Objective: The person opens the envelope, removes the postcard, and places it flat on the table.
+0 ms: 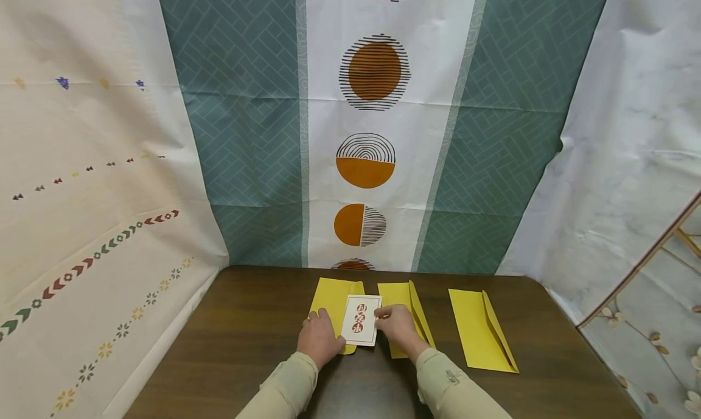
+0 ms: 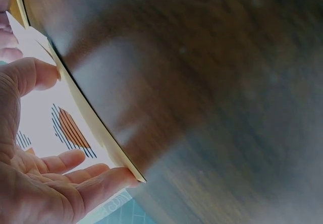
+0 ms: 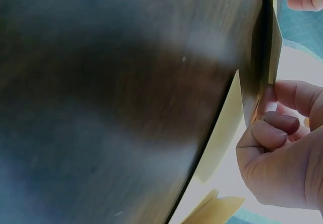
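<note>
A white card [image 1: 352, 334] with red round characters lies over the right part of a yellow envelope [image 1: 331, 292]. My right hand [image 1: 398, 326] pinches the card's right edge between thumb and fingers; in the right wrist view the card [image 3: 275, 50] appears nearly edge-on beside the thumb. My left hand [image 1: 319, 339] rests on the envelope's lower left, its fingers spread. In the left wrist view the thumb and a finger of my left hand [image 2: 45, 178] touch the envelope's near edge.
A second yellow envelope [image 1: 393, 293] lies partly under my right hand and forearm. A third yellow envelope [image 1: 475, 331] lies farther right, its flap raised along the right side. All are on a dark wooden table [image 1: 235, 334] with patterned cloth hanging behind.
</note>
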A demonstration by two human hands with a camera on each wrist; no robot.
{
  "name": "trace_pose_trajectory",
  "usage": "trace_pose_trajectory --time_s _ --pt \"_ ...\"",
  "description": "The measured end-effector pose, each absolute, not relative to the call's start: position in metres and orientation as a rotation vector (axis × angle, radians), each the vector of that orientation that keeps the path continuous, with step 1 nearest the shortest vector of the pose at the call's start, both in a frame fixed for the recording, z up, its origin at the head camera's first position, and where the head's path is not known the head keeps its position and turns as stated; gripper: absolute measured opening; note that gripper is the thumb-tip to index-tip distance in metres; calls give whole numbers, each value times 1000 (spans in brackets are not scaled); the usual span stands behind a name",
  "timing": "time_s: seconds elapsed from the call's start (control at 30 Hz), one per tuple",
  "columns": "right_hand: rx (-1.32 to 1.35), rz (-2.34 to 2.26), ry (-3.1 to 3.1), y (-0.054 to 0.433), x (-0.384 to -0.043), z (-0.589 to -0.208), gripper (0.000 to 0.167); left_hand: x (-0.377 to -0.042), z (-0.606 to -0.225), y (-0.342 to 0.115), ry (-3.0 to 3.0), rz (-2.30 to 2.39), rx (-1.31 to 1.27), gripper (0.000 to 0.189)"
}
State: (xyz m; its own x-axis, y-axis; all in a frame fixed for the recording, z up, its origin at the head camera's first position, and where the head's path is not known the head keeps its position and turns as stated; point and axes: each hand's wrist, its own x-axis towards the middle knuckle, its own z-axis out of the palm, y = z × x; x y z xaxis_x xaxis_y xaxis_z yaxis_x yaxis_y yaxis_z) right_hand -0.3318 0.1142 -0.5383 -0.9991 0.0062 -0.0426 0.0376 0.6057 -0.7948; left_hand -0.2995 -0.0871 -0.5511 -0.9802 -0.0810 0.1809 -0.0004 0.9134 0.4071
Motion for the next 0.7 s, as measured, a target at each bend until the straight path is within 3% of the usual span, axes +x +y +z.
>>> trace_pose_trajectory --time_s 0.7 --pt "4 -1405 2793 145 -317 -532 28 -296 -551 -89 -2842 -568 9 59"
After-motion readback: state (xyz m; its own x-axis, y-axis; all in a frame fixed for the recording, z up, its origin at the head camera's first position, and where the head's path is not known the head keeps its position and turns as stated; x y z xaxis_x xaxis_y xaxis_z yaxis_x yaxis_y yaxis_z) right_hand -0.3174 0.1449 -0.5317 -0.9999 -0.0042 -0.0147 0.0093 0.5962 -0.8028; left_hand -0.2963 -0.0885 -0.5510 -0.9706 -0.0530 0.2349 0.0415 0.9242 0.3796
